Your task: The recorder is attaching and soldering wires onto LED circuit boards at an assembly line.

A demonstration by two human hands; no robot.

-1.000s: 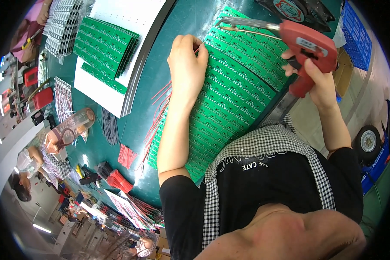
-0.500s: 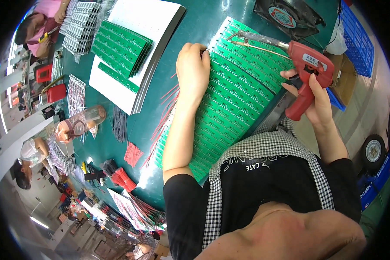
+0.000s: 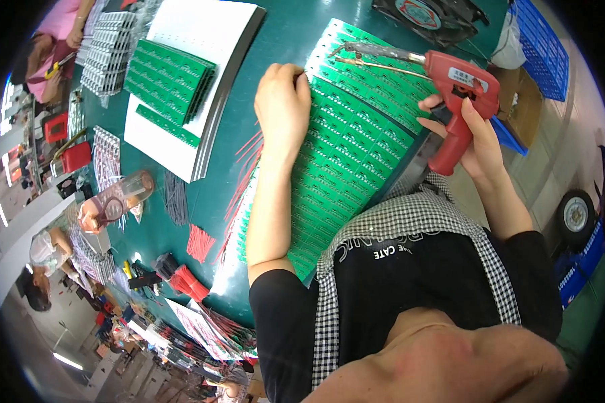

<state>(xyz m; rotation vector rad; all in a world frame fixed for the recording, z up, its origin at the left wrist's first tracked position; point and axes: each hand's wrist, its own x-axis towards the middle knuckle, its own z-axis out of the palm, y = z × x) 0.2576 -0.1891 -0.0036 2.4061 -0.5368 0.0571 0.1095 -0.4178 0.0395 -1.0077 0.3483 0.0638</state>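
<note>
My right hand (image 3: pixel 480 144) grips the handle of a red soldering gun (image 3: pixel 460 84). Its long metal tip and a thin feed tube point left, over the far end of the green circuit board panels (image 3: pixel 356 148) on the table. At the left edge of these panels, my left hand (image 3: pixel 282 107) is closed with fingers curled down and pressed together. What those fingers pinch, if anything, is hidden by the hand. Thin red wires (image 3: pixel 245 168) stick out along the panels' left side, partly under my left forearm.
A stack of green boards (image 3: pixel 171 80) lies on white sheets (image 3: pixel 161 144) at the far left. A black fan (image 3: pixel 433 17) stands at the back. Grey wires (image 3: pixel 175 198), red wire bundles (image 3: pixel 189 283) and a bottle (image 3: pixel 117 201) lie left. A blue crate (image 3: pixel 543 57) is at right.
The whole view has shifted slightly, so everything on the table sits a little further left. Both hands and the soldering gun keep nearly the same place over the boards.
</note>
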